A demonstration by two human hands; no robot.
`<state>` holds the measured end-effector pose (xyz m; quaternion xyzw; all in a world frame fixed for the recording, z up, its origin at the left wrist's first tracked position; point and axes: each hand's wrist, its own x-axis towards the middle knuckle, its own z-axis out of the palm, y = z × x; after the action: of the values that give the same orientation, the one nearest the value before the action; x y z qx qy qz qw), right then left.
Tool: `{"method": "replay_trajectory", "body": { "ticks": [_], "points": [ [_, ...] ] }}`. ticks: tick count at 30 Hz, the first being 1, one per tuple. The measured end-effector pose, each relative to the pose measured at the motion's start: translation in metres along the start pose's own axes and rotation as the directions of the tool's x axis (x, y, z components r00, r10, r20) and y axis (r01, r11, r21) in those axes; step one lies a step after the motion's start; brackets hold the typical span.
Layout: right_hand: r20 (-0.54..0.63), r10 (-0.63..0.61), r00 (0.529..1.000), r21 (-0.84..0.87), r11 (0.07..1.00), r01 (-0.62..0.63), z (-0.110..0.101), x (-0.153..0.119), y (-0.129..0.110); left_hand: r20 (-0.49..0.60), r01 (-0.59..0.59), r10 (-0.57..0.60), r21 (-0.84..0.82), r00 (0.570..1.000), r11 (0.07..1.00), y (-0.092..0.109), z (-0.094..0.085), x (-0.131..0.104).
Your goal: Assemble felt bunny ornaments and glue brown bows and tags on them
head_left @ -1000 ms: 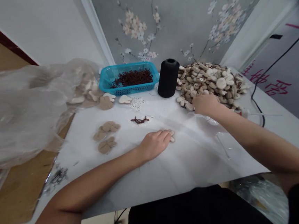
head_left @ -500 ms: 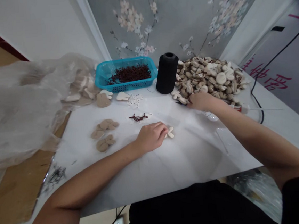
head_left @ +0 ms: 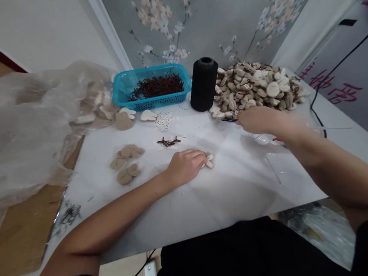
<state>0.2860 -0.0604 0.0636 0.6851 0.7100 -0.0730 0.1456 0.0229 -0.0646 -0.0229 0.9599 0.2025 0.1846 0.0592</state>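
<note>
My left hand [head_left: 188, 165] rests on the white table [head_left: 197, 214] with its fingers closed on a small cream fabric piece [head_left: 209, 161]. Two rounded, ear-like lobes of that piece stick out past the fingertips; the rest is hidden. Farther out on the right, my right hand [head_left: 255, 120] is closed on a slim, dark, pointed tool [head_left: 230, 120], whose exact kind I cannot make out. The tool lies at the front edge of a heap of stuffed beige and cream fabric pieces [head_left: 257, 86]. Short brown cords [head_left: 169, 142] lie left of centre, beyond my left hand.
A blue basket [head_left: 153, 104] of brown cords stands at the back, beside a black thread cone [head_left: 204, 84]. Small white labels [head_left: 164, 121] and beige fabric pieces [head_left: 128, 173] lie on the left. Plastic sheeting [head_left: 19, 135] covers the far left; a black cable [head_left: 315, 96] runs right.
My right hand has moved right, drawing the dark tool along with it. My left hand stays on the cream piece. The whole view has shifted slightly.
</note>
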Motion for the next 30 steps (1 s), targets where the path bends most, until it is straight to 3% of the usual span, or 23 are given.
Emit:
{"method": "replay_trajectory", "body": {
  "ticks": [2,4,6,8,10,13,17,24,30],
  "points": [
    [0.076,-0.039,0.996,-0.044,0.998,0.043,-0.008,-0.015,0.005,-0.008,-0.036,0.036,0.032,0.999,0.999,-0.001,0.001,-0.001],
    [0.080,-0.061,0.995,0.001,0.998,0.061,-0.009,-0.032,0.007,-0.016,-0.042,0.043,0.044,0.999,0.998,-0.002,0.001,-0.001],
    [0.023,-0.132,0.991,0.147,0.981,0.127,0.000,-0.046,0.004,-0.016,-0.044,0.045,0.036,0.999,0.998,-0.003,0.000,0.000],
    [-0.037,-0.265,0.964,0.318,0.911,0.262,0.015,-0.059,-0.005,-0.008,-0.050,0.050,0.020,0.999,0.999,-0.005,-0.002,0.001],
    [-0.066,-0.328,0.942,0.452,0.832,0.321,0.032,-0.068,-0.017,0.013,-0.053,0.053,0.006,0.998,0.999,-0.006,-0.005,0.003],
    [-0.098,-0.299,0.949,0.587,0.753,0.298,0.051,-0.075,-0.034,0.059,-0.049,0.050,-0.020,0.997,0.999,-0.008,-0.008,0.004],
    [-0.117,-0.254,0.960,0.671,0.692,0.265,0.058,-0.078,-0.048,0.091,-0.026,0.031,-0.053,0.995,0.998,-0.010,-0.010,0.006],
    [-0.191,-0.209,0.959,0.595,0.753,0.282,0.069,-0.075,-0.053,0.128,-0.011,0.026,-0.114,0.991,0.993,-0.011,-0.015,0.009],
    [-0.277,-0.197,0.940,0.609,0.721,0.331,0.076,-0.077,-0.055,0.130,-0.003,0.019,-0.122,0.991,0.993,-0.010,-0.015,0.008]
  ]
}}
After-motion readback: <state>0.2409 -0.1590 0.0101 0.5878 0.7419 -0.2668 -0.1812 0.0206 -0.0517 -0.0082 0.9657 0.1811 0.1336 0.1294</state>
